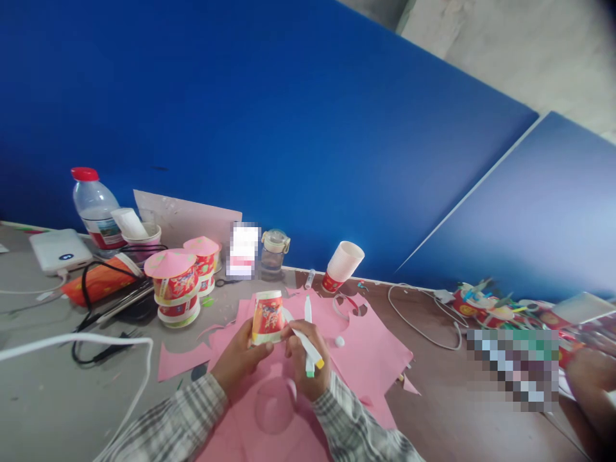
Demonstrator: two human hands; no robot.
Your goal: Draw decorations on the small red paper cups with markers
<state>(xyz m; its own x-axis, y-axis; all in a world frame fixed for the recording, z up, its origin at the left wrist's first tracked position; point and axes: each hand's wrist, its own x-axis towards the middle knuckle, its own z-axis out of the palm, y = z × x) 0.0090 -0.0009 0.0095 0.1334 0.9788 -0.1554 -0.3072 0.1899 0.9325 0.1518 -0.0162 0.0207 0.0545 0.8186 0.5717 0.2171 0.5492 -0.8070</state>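
Observation:
My left hand (244, 354) is closed around a red and white printed paper cup (269, 316), held with its narrow end up. In my right hand (297, 369) are two white markers, one with a yellow end (308, 348) and one with a green end (308, 309); its fingertips are close to the cup's lower right side. Whether those fingertips touch the cup, I cannot tell. Under both hands lie overlapping sheets of pink paper (359, 366), with a round outline (274, 407) near my wrists. A small white round piece (339, 341) sits on the paper.
Left stand stacked cups with pink cone tops (172, 282), a red-capped bottle (99, 212), a power bank (60, 251) and cables. Behind are a lidded jar (274, 258), a lit blurred screen (243, 250) and nested paper cups (342, 264). Another person's hand (594, 378) is at right.

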